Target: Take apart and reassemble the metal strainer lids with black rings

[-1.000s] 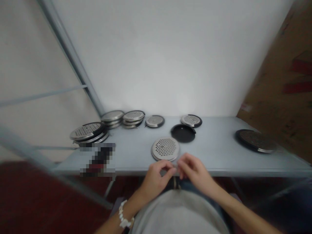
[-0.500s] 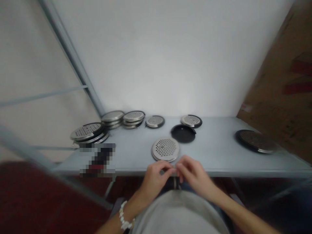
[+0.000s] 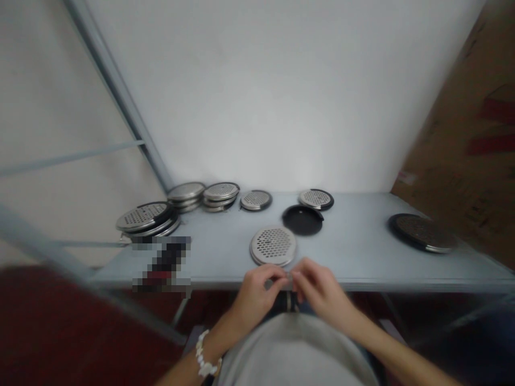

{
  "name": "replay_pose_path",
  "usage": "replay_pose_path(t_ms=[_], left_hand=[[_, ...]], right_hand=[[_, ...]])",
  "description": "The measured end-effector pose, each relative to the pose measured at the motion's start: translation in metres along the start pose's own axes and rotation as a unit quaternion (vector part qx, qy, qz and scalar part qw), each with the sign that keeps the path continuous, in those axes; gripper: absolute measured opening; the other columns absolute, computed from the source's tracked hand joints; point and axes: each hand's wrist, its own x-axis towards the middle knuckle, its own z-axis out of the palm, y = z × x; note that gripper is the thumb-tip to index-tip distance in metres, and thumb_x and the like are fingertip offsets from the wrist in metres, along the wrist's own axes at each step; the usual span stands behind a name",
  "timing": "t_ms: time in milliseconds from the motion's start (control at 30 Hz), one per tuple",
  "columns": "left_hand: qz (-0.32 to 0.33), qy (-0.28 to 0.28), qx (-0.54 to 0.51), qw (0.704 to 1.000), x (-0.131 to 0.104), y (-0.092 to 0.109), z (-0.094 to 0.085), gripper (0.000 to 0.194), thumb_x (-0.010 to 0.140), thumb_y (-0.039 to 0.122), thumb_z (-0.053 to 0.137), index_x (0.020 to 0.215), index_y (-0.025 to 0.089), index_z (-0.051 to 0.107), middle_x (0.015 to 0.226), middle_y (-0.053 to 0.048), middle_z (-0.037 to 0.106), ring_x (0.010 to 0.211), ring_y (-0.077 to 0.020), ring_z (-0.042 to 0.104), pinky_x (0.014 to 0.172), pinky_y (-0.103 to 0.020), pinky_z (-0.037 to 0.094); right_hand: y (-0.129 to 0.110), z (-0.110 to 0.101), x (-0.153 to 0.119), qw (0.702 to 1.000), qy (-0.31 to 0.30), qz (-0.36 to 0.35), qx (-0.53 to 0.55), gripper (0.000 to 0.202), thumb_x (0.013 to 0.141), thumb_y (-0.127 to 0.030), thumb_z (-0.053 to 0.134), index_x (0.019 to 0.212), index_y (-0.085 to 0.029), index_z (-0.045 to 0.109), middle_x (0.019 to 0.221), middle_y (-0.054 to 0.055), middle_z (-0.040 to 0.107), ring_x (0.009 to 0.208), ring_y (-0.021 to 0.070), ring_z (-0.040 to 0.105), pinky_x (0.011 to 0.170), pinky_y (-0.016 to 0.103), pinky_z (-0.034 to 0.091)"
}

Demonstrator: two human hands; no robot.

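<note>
My left hand (image 3: 263, 292) and my right hand (image 3: 316, 284) meet fingertip to fingertip at the table's front edge. Both are closed in a pinch; whatever small thing lies between the fingertips is too small to make out. Just beyond them rests a round metal disc with rows of slots (image 3: 273, 245), lying flat. Behind it, slightly right, is a shallow black round cover (image 3: 302, 220) with a notch at its rim. Neither hand touches the disc or the cover as far as I can see.
Stacks of round perforated discs (image 3: 142, 217) stand at the table's left, with more stacks (image 3: 221, 191) behind. Single black-rimmed discs (image 3: 256, 200) lie at the back, and another (image 3: 420, 233) at the right. A pixelated object (image 3: 164, 265) lies front left. Cardboard boxes (image 3: 462, 177) rise at right.
The fingertips have drawn very slightly apart, and my right hand sits a touch lower. The discs and the black cover have not moved.
</note>
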Motion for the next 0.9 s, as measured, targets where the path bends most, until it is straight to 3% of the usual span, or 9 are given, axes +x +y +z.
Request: replay_pose_path(t_ms=[400,900], left_hand=[[-0.006,-0.073,-0.062,0.995,0.002,0.0,-0.009,0.009,0.088,0.019,0.066,0.083,0.018,0.074,0.093,-0.004,0.076,0.093,-0.0183,0.069,0.089,-0.027,0.05],[-0.008,0.0,-0.011,1.0,0.001,-0.003,-0.001,0.013,0.088,0.021,0.064,0.079,0.018,0.073,0.086,-0.005,0.075,0.085,-0.0193,0.068,0.082,-0.029,0.051]], right_hand=[[0.004,-0.008,0.008,0.997,0.013,0.032,0.07,0.039,0.095,-0.056,0.054,0.081,-0.019,0.054,0.064,-0.003,0.058,0.054,0.0115,0.055,0.055,0.025,0.042],[0.006,0.006,-0.005,0.997,0.0,-0.032,-0.067,0.026,0.102,-0.037,0.043,0.084,-0.021,0.053,0.071,0.0,0.061,0.06,0.014,0.056,0.059,0.025,0.043]])
